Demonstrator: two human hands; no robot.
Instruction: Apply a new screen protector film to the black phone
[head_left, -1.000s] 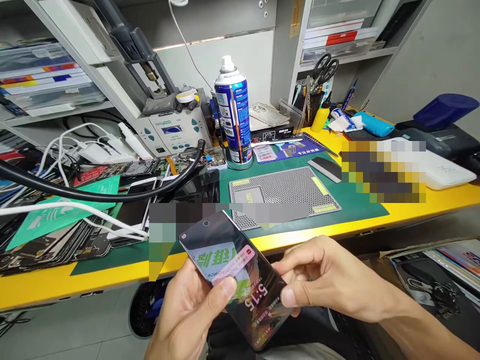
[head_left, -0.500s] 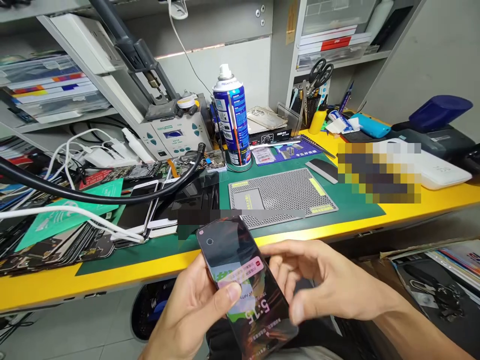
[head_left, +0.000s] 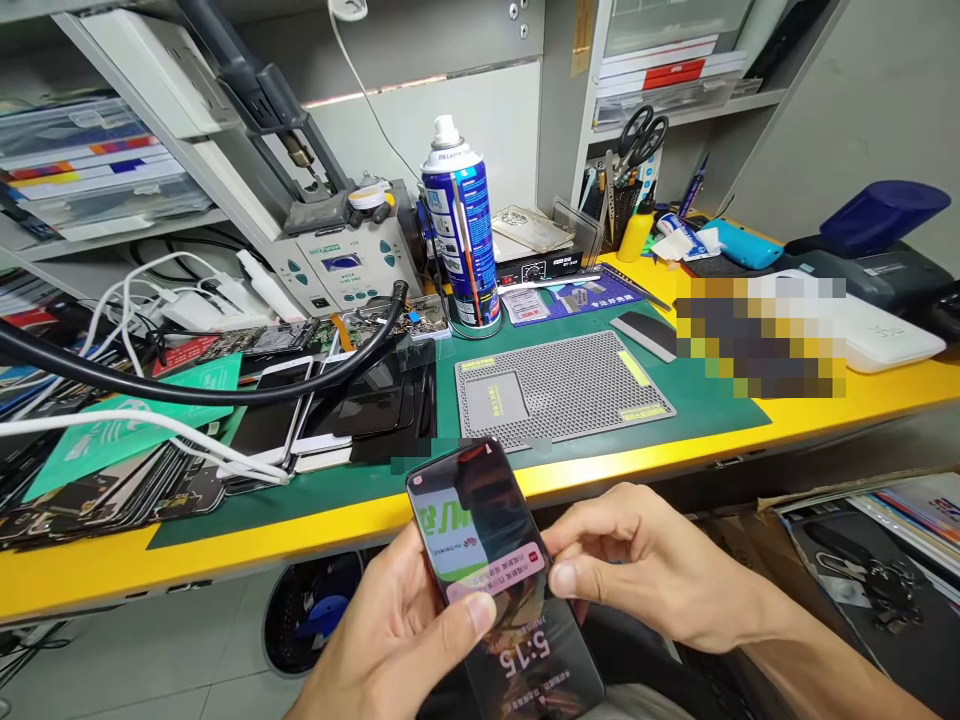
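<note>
A lit smartphone (head_left: 517, 545) is tilted in front of me, its screen facing up and its text upside down to me. The screen reads 5:15 with a notification bar above it and some reflections. My left hand (head_left: 397, 630) holds the phone along its left edge, thumb lying over the glass. At the right edge, my right hand (head_left: 645, 570) has its fingers curled, with the thumb and forefinger closed at the phone's side. The fingers behind the phone are hidden.
A grey perforated pad (head_left: 577, 380) lies on a green mat (head_left: 705, 410) beyond the phone. Behind it stands a blue spray can (head_left: 459, 230). Several phone parts (head_left: 127, 500) and a black hose (head_left: 187, 392) are on the left. A white device (head_left: 885, 325) lies at the right.
My right hand has closed from a looser curl onto the phone's right edge, higher up the side. The phone has shifted slightly right and tilted, so the reflections on its screen differ.
</note>
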